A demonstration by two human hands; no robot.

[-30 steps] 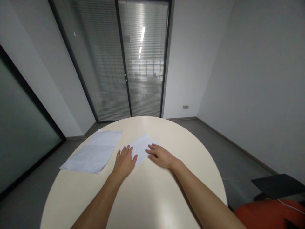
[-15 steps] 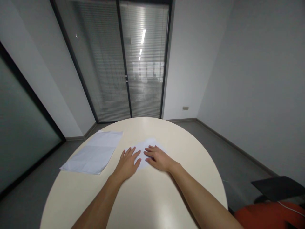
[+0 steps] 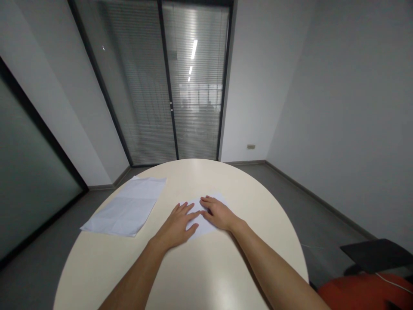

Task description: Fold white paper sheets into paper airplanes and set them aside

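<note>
1. White paper, the small sheet [image 3: 205,227], lies flat on the round, cream worktop [image 3: 193,275], near its middle, partly covered by both hands.
2. Left hand [image 3: 177,224]: palm down at the sheet's left side, its grip wide, fingers and thumb spread.
3. Right hand [image 3: 219,214]: over the sheet's right side, its grip narrower, thumb and fingertips apart (whether the two hands touch, I cannot tell).
4. Well to the left, a larger, creased sheet [image 3: 125,209] rests near the worktop's edge.
5. Beyond stands a glazed partition [image 3: 200,129] with blinds.
</note>
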